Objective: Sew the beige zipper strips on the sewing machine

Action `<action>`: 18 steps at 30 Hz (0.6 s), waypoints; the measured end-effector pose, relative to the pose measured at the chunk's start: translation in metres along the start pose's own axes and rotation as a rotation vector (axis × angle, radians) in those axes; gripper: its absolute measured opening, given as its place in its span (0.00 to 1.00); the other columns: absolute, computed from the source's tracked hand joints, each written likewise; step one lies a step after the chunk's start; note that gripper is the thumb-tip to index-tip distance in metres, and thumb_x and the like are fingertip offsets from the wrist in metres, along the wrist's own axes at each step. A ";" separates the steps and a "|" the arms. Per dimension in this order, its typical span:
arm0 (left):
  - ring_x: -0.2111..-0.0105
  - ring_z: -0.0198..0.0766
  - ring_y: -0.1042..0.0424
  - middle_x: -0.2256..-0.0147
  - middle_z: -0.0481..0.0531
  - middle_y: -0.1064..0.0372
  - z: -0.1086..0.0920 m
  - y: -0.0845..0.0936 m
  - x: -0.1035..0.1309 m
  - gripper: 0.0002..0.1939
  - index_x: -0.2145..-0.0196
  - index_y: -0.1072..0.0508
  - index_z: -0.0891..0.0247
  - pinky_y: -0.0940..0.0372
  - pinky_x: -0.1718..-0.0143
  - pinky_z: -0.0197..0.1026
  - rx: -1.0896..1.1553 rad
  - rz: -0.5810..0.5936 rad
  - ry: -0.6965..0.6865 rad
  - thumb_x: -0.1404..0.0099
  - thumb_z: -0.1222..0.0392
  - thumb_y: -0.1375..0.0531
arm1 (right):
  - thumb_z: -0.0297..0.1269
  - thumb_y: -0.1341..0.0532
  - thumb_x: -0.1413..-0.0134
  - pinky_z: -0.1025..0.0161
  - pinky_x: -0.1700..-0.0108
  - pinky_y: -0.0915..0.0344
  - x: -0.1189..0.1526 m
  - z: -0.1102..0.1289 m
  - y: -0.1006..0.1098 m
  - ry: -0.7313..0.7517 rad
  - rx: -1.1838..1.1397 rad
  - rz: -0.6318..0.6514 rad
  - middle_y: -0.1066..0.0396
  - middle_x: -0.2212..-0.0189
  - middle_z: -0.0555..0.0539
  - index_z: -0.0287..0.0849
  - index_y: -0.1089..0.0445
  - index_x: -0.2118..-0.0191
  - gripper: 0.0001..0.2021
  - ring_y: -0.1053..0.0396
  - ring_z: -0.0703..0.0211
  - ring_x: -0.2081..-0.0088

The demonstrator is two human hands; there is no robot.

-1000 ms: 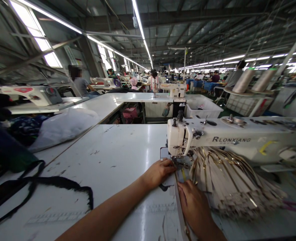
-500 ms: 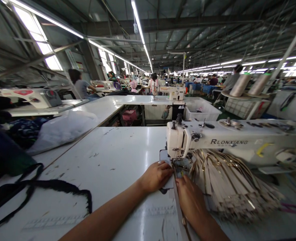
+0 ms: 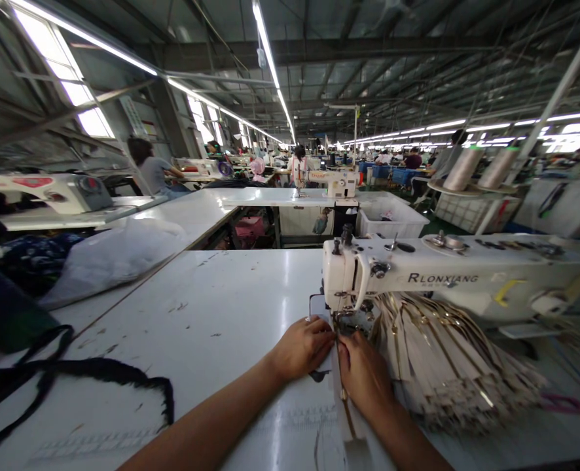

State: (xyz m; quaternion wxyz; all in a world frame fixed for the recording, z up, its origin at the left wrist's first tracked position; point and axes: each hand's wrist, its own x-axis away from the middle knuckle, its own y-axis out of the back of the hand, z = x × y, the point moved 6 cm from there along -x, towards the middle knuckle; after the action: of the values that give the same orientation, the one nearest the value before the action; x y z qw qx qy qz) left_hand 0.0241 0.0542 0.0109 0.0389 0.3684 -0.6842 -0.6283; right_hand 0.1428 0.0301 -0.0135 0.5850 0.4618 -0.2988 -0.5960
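Observation:
A white sewing machine stands on the right of the table. A beige zipper strip with gold-coloured teeth runs from under its needle area toward me, its wider cloth end near the bottom edge. My left hand is closed, its curled fingertips pressing the strip's left edge just before the presser foot. Against the strip's right side, my right hand pinches it with thumb and fingers, close to the left fingertips. The fingers partly cover the strip there. A thick pile of similar zipper strips lies under the machine arm.
Black frayed fabric bands lie at left on the white table. A white plastic bag rests beyond the table seam. Thread cones stand at right; a white bin is behind the machine. Several people work farther back.
My right hand has moved forward, nearer the needle and the left fingers. More of the strip's gold teeth and its cloth end now show below. The view has shifted slightly.

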 end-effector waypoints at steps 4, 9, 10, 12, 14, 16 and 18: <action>0.60 0.43 0.32 0.64 0.57 0.30 0.002 -0.001 0.000 0.14 0.57 0.26 0.63 0.33 0.58 0.44 0.005 0.001 0.016 0.31 0.63 0.51 | 0.31 0.51 0.37 0.64 0.56 0.39 -0.001 0.001 0.002 -0.001 -0.021 -0.010 0.29 0.61 0.44 0.42 0.28 0.55 0.15 0.31 0.55 0.57; 0.61 0.42 0.32 0.64 0.57 0.30 0.002 0.000 0.000 0.14 0.57 0.26 0.63 0.34 0.58 0.43 0.025 0.001 0.023 0.32 0.64 0.50 | 0.31 0.52 0.37 0.64 0.55 0.39 -0.001 0.004 0.003 0.013 -0.010 -0.012 0.29 0.61 0.44 0.41 0.29 0.54 0.15 0.31 0.56 0.57; 0.60 0.43 0.32 0.64 0.57 0.30 0.002 0.000 0.000 0.14 0.57 0.26 0.63 0.34 0.58 0.43 0.027 0.003 0.025 0.32 0.64 0.50 | 0.31 0.52 0.37 0.64 0.55 0.39 -0.001 0.004 0.003 0.016 -0.004 -0.016 0.29 0.61 0.44 0.41 0.29 0.53 0.16 0.31 0.56 0.57; 0.60 0.43 0.32 0.64 0.57 0.31 0.002 -0.001 0.000 0.14 0.57 0.26 0.63 0.34 0.58 0.43 0.031 0.005 0.027 0.32 0.64 0.50 | 0.31 0.52 0.37 0.63 0.56 0.39 -0.001 0.004 0.002 0.023 0.013 -0.024 0.29 0.61 0.43 0.41 0.29 0.53 0.16 0.31 0.56 0.57; 0.60 0.43 0.32 0.63 0.57 0.31 0.001 -0.001 0.001 0.13 0.58 0.26 0.63 0.34 0.57 0.43 0.035 0.008 0.026 0.32 0.63 0.50 | 0.31 0.52 0.37 0.63 0.57 0.38 0.001 0.004 0.000 0.031 0.029 -0.028 0.29 0.61 0.43 0.41 0.29 0.53 0.16 0.30 0.56 0.58; 0.60 0.42 0.33 0.63 0.56 0.31 0.000 0.000 0.001 0.13 0.59 0.26 0.63 0.35 0.57 0.42 0.035 0.014 0.027 0.32 0.63 0.50 | 0.31 0.52 0.37 0.64 0.58 0.38 0.002 0.004 -0.003 0.042 0.038 -0.029 0.29 0.62 0.44 0.41 0.28 0.54 0.16 0.30 0.56 0.59; 0.60 0.42 0.33 0.63 0.56 0.31 0.001 0.001 0.002 0.12 0.59 0.26 0.63 0.35 0.57 0.41 0.025 0.024 0.043 0.32 0.63 0.50 | 0.30 0.53 0.37 0.64 0.57 0.37 0.003 0.004 -0.006 0.058 0.049 -0.036 0.28 0.63 0.44 0.42 0.28 0.55 0.16 0.29 0.57 0.59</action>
State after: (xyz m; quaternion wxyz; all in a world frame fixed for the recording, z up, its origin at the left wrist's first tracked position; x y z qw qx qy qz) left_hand 0.0222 0.0538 0.0112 0.0566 0.3739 -0.6953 -0.6112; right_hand 0.1375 0.0273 -0.0180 0.5711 0.4982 -0.2881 -0.5853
